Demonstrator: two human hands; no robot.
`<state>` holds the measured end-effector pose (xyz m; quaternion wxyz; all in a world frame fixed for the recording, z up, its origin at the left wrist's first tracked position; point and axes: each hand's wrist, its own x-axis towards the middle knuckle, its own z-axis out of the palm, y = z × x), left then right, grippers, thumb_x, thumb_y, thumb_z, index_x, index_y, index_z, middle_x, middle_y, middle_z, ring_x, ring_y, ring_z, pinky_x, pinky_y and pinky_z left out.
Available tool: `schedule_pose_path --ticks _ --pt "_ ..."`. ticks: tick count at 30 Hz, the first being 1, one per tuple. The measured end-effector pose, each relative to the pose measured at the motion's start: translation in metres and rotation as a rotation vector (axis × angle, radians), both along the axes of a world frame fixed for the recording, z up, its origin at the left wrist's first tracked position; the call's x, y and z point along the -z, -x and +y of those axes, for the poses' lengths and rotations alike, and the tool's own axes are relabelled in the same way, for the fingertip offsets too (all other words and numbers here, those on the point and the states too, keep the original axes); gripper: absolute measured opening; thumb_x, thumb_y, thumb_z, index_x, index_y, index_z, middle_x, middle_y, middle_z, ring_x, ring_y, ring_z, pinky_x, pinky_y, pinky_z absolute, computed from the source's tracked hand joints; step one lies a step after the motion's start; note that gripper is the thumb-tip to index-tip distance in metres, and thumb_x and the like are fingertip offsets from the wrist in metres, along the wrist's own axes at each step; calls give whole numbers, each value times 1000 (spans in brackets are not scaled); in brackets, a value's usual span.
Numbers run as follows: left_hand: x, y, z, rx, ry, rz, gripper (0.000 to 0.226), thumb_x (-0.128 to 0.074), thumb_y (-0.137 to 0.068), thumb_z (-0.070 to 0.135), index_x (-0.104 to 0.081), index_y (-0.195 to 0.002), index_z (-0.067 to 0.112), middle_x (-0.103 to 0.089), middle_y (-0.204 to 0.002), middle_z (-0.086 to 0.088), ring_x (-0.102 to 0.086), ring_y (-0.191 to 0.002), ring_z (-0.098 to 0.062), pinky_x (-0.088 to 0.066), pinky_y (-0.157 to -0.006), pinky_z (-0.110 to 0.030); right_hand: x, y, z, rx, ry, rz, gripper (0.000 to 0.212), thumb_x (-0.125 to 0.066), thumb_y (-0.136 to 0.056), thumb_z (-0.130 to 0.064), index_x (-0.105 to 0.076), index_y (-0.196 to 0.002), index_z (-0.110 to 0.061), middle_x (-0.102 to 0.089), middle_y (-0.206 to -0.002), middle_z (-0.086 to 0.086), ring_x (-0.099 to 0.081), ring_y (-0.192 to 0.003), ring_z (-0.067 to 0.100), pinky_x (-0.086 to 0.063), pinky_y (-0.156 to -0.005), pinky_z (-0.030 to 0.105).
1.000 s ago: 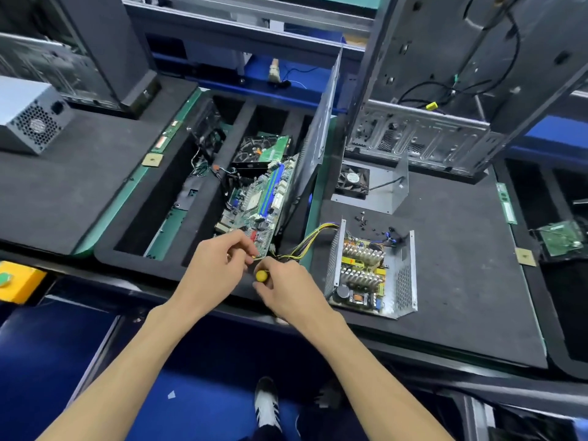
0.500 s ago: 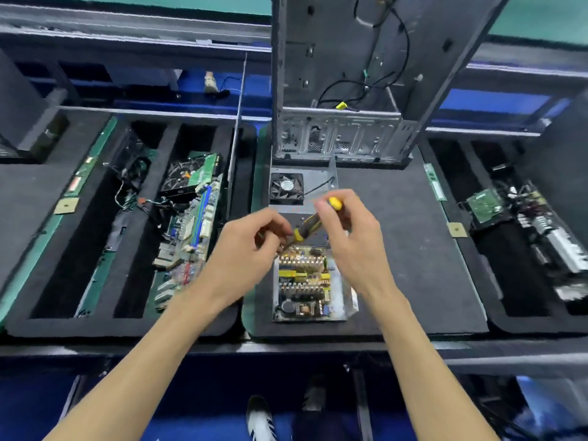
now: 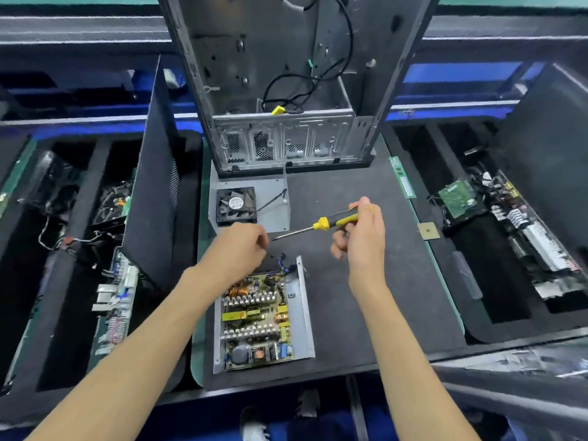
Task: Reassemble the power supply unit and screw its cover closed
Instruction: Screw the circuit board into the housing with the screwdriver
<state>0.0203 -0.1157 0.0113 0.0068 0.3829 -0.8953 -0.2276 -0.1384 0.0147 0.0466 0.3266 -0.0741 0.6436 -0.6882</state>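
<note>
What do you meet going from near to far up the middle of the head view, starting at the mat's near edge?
Open power supply unit → left hand → cover with fan → empty computer case.

The left hand [image 3: 239, 246] faces away, so its fingertips and anything pinched cannot be made out. The computer case [image 3: 286, 90], behind the open power supply unit [image 3: 264, 319], is cut off by the top edge. Its right-side trays are motion-blurred.
</note>
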Motion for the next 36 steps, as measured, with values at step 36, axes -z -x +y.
schedule_pose_path --ticks 36 --pt "-18 -19 12 -408 -862 855 7 -75 -90 13 -81 -91 14 -77 -87 -15 -74 -80 -27 -61 -73 -29 15 -5 -14 136 91 -230 26 -40 -109 -33 -51 -93 -16 -34 -52 -7 -32 -41 13 -29 -38 21"
